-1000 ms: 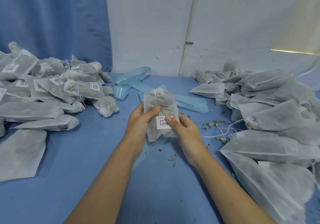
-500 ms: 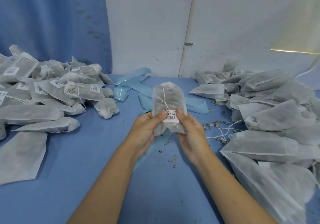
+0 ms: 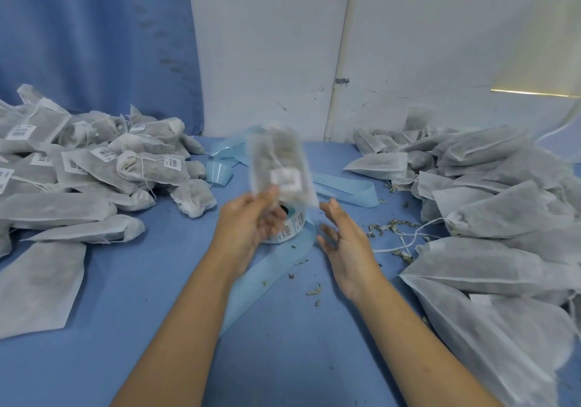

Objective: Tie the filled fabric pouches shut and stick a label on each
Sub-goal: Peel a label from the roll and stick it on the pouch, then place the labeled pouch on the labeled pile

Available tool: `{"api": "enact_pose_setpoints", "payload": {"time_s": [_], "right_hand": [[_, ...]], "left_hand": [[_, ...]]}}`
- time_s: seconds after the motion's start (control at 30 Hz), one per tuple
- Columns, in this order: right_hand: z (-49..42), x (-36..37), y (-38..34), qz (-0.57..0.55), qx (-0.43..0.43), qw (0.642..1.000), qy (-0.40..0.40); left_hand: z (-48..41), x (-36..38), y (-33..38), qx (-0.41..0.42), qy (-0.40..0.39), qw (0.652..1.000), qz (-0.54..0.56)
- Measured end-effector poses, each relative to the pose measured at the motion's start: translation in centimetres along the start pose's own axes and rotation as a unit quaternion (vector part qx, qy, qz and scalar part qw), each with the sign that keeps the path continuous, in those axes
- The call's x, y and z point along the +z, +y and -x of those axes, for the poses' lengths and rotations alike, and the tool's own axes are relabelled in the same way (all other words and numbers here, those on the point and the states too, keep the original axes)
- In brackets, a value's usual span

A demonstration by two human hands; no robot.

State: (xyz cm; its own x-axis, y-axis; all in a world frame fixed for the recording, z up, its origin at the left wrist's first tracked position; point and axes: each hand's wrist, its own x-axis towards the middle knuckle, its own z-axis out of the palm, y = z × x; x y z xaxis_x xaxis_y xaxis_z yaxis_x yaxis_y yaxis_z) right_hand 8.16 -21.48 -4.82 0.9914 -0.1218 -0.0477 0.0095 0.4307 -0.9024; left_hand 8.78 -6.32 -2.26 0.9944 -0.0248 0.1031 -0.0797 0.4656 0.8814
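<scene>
My left hand (image 3: 248, 221) pinches the bottom edge of a pouch (image 3: 279, 164) (labelled, motion-blurred), holding it upright above the label roll (image 3: 290, 229), toward the tabletop's (image 3: 157, 281) far edge. My right hand (image 3: 345, 243) hangs open, fingers spread, just right of the pouch, not touching it.

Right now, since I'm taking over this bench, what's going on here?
A person's left hand grips a filled grey fabric pouch by its lower end, raised above the blue table; a white barcode label is on it. The right hand is open, off the pouch. A white roll of labels stands behind the hands. A heap of labelled pouches lies at left, a heap of unlabelled pouches at right.
</scene>
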Motion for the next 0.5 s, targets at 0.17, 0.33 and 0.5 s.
{"api": "enact_pose_setpoints", "payload": {"time_s": [0.17,0.33,0.5], "right_hand": [[-0.5,-0.5,0.6,0.040,0.026,0.999,0.005],[-0.7,-0.6,0.9,0.074,0.015,0.997,-0.007],[-0.8,-0.8,0.7,0.057,-0.018,0.998,0.033]], "left_hand": [[-1.0,-0.7,1.7,0.074,-0.004,0.945,0.317],[-0.5,-0.2,0.4,0.032,-0.074,0.984,0.159],[0.1,2.0,-0.5,0.001,-0.092,0.993,-0.069]]}}
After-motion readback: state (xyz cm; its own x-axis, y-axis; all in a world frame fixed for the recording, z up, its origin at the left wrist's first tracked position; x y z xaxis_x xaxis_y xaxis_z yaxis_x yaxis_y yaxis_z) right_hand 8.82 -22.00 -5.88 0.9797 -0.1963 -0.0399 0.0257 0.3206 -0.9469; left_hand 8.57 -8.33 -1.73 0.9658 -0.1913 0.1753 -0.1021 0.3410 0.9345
